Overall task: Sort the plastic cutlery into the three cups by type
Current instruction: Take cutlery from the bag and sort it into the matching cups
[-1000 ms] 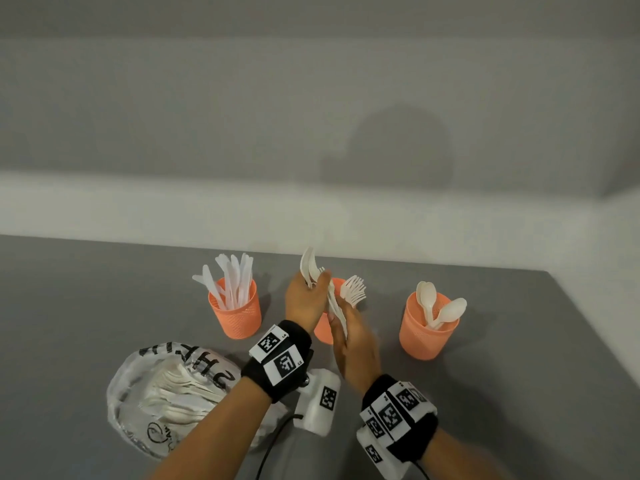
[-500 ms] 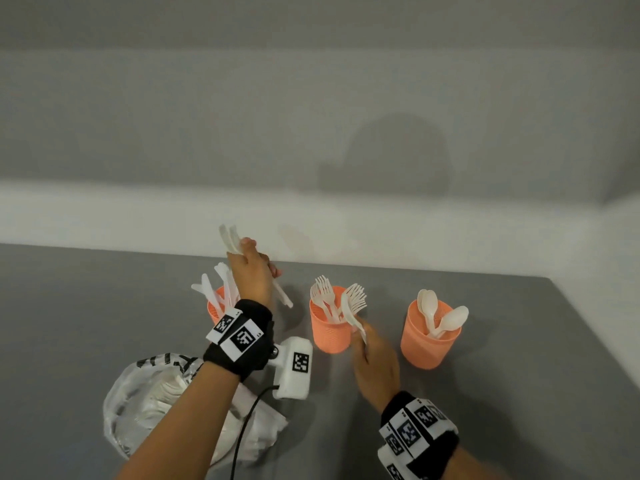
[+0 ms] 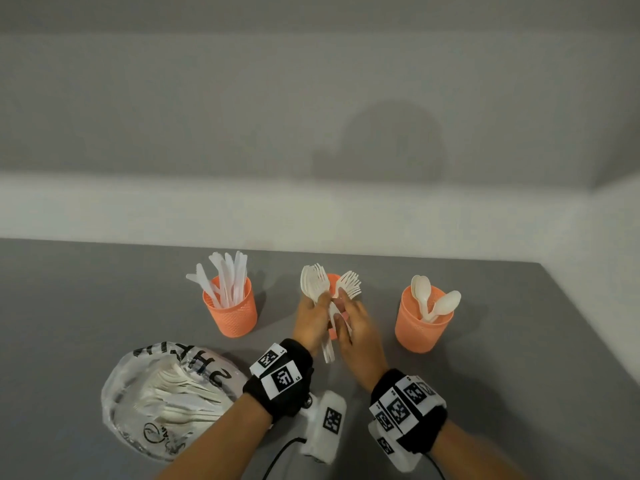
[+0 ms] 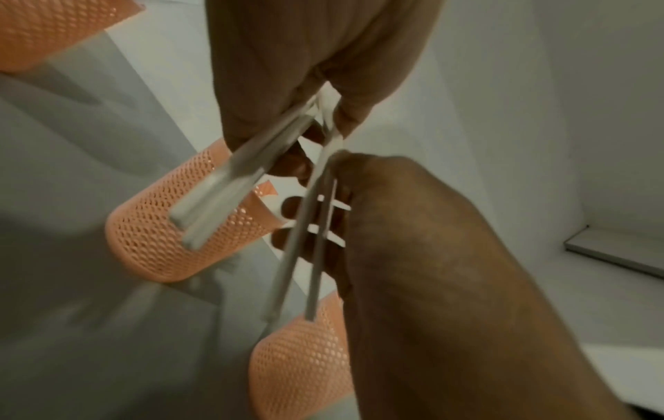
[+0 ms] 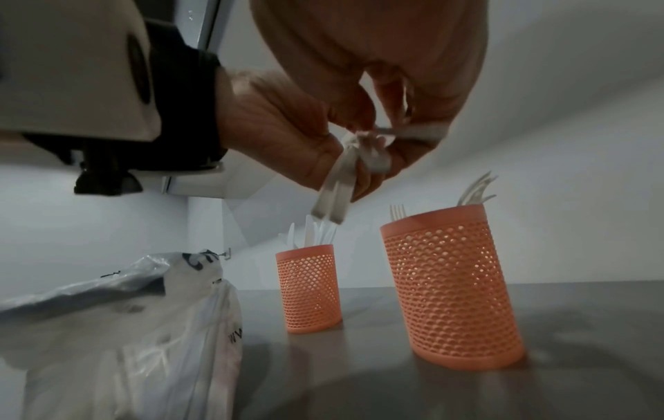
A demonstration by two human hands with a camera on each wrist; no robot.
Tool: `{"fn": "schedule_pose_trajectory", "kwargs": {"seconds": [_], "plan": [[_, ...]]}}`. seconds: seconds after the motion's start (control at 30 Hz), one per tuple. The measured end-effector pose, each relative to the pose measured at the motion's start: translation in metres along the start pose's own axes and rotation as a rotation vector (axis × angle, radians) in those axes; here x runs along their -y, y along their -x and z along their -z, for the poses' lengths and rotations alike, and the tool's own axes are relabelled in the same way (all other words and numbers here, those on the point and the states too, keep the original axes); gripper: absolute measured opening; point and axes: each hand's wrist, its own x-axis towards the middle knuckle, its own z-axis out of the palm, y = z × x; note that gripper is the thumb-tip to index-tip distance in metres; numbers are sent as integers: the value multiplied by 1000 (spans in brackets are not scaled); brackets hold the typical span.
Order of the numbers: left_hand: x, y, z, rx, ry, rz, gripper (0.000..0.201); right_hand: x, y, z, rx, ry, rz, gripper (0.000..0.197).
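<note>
Grey table (image 3: 86, 306) below a pale wall. Nearest, plastic bag (image 3: 166, 400) of cutlery. Beyond, left hand (image 3: 311, 323) gripping spoons and forks (image 3: 313, 284), right hand (image 3: 356, 327) pinching forks (image 3: 349, 284), touching over middle cup (image 5: 449, 289). Farther, knife cup (image 3: 230, 306) left, spoon cup (image 3: 422, 323) right.

Orange mesh-patterned cups (image 3: 230, 308), white cutlery (image 3: 313, 284), seemingly black-lettered clear bag (image 3: 166, 396).
</note>
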Motion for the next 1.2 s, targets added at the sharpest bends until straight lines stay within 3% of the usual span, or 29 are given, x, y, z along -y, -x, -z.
{"fn": "schedule_pose_trajectory", "kwargs": {"seconds": [0.13, 0.27, 0.53, 0.7, 0.8, 0.9, 0.97, 1.03, 1.2], "plan": [[-7, -6, 6, -1, 108, 29, 22, -8, 0, 1, 40, -169, -129, 54], [-27, -11, 4, 54, 18, -104, 33, -5, -9, 4, 113, -298, -261, 50], [-74, -49, -1, -58, -9, -437, 20, 8, -34, 32, -5, -287, -200, 29], [-46, -70, -7, -68, -93, -404, 22, -9, -29, 48, -3, -265, -240, 27], [-19, -73, -10, -59, -174, -327, 8, -18, -27, 55, -29, -249, -243, 24], [1, -72, -10, -54, -341, -300, 30, -22, -24, 58, -25, -195, -236, 21], [4, -68, -8, -46, -467, -353, 40, -19, -20, 55, 7, -167, -225, 20], [-1, -63, -4, -52, -558, -441, 37, -15, -15, 47, 70, -152, -213, 24], [-41, -46, 20, -140, -542, -576, 33, 4, -5, 1, 247, -174, -201, 14]]}}
